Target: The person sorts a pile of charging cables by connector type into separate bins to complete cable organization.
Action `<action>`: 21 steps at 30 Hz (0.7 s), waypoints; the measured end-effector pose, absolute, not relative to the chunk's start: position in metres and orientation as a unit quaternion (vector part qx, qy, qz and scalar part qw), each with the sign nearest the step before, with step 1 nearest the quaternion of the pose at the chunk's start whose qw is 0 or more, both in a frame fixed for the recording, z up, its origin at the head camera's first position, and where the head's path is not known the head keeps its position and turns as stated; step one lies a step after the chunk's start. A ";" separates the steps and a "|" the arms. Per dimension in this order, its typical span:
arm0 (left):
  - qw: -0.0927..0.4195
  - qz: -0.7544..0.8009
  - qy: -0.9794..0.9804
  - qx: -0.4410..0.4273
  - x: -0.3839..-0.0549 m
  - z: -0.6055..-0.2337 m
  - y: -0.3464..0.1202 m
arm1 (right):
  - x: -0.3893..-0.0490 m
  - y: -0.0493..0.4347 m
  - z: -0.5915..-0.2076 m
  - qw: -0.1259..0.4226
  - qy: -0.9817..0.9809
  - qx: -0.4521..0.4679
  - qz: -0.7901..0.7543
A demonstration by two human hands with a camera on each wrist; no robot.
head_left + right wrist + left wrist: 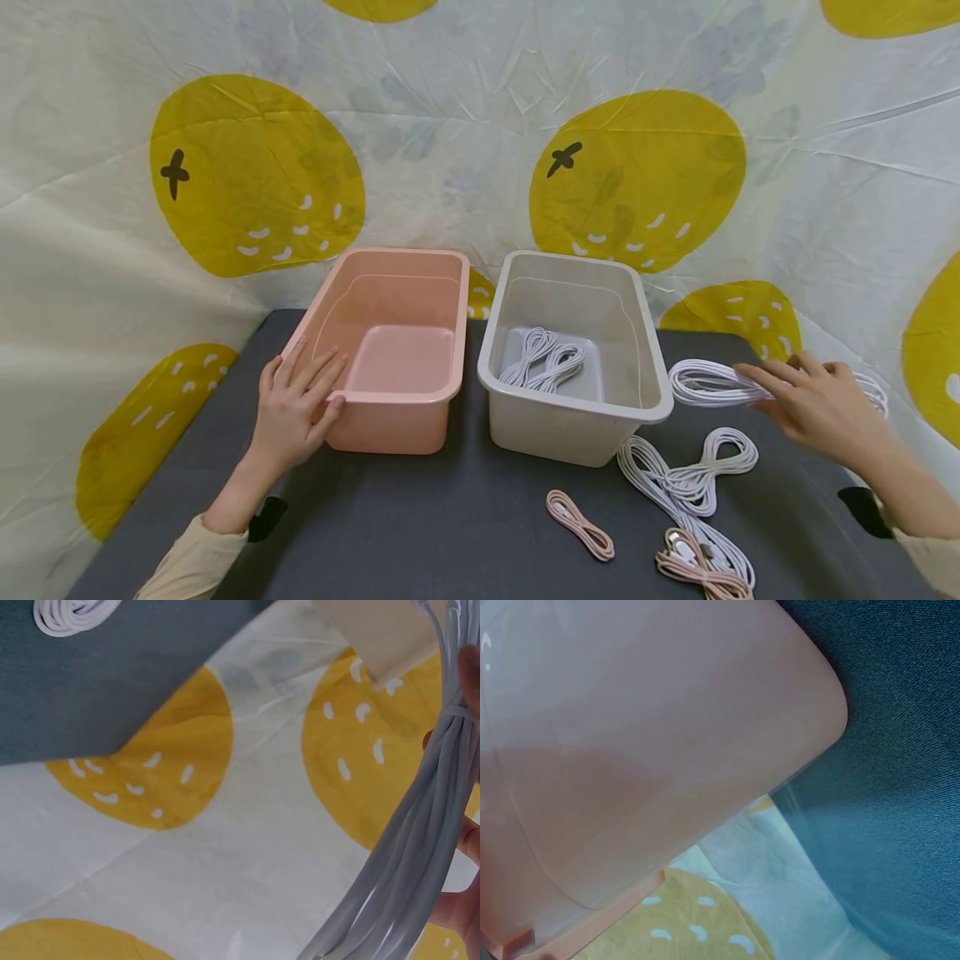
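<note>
My right hand [817, 408] grips a tied bundle of white cable [708, 385] at its middle, to the right of the grey-white bin [577, 429]. In the right wrist view the same cable bundle [420, 840] hangs from my fingers [469, 679]. On the left, my left hand [300, 404] lies over the near-left rim of the pink bin [390, 425], its fingers extended. That bin's pink wall [652, 735] fills much of the left wrist view. Inside the grey-white bin lie white cable bundles [546, 362].
In front of the grey-white bin, white cable bundles [693, 483] lie on the dark table [420, 533]. A small pink cable [579, 525] lies nearby, and another pink cable [701, 567] rests over white cable. A patterned cloth [450, 150] hangs behind.
</note>
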State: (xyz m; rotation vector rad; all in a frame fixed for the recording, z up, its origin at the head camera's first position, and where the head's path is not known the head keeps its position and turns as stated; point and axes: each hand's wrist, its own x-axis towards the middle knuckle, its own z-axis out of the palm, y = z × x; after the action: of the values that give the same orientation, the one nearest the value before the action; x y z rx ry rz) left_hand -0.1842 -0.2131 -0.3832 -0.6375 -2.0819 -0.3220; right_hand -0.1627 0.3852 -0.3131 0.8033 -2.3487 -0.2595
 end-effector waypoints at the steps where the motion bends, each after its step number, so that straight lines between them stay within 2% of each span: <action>1: 0.453 -0.130 -0.843 -0.258 -0.184 -0.383 -0.213 | -0.163 0.385 -0.311 0.319 -0.892 0.303 -0.102; 21: 0.455 -0.132 -0.841 -0.260 -0.185 -0.384 -0.212 | -0.182 0.365 -0.266 0.348 -0.881 0.300 -0.108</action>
State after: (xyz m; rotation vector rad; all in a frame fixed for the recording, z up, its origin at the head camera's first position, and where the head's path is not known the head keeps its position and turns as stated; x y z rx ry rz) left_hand -0.1846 -0.2124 -0.3835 -0.6418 -2.0746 -0.3248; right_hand -0.1824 0.3649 -0.2659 0.7786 -2.2855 -0.2804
